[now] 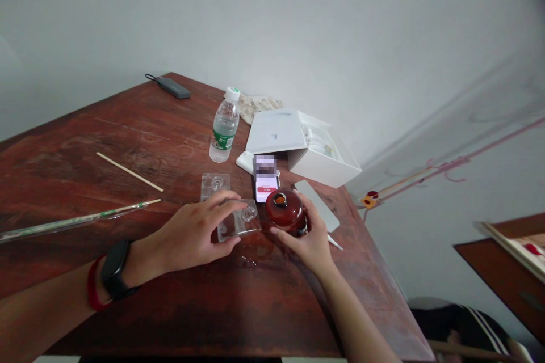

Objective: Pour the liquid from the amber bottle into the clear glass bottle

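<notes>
My left hand rests on the dark red wooden table, fingers closed on the edge of a clear plastic lid with a round knob. My right hand is wrapped round a small round dark red lidded bowl just right of that clear lid. A second clear plastic lid lies flat behind my left fingers. A black watch and a red band sit on my left wrist.
A phone with a lit screen lies behind the bowl. Further back stand a water bottle and an open white box. A wooden stick, a wrapped chopstick and a grey flat object lie around.
</notes>
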The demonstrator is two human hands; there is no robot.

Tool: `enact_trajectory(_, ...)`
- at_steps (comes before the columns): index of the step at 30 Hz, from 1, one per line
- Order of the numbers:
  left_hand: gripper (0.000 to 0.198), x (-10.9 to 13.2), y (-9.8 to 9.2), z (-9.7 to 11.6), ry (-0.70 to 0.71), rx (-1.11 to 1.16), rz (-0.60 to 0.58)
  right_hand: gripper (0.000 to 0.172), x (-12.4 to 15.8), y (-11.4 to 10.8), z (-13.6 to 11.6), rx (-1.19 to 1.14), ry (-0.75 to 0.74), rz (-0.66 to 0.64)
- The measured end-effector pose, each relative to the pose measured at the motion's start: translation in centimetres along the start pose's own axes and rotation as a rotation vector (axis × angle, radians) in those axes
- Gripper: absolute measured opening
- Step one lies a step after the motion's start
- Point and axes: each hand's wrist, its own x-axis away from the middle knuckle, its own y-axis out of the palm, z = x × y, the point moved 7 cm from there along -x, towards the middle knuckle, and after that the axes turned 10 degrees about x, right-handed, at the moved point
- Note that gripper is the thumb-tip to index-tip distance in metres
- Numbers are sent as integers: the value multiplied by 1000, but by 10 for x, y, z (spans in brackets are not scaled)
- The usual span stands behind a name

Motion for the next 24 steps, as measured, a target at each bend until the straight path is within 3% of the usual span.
enact_trajectory(6,51,-3,-11,5,90,35,83,83,-1,0,-8,79,-103,-22)
enact_trajectory(13,49,-6,-14,10,180,4,98,78,-5,1,-12,138,-144,-47)
enact_trajectory(24,65,-2,-13,14,160,55,73,74,-2,2,-15,192,-172,-70)
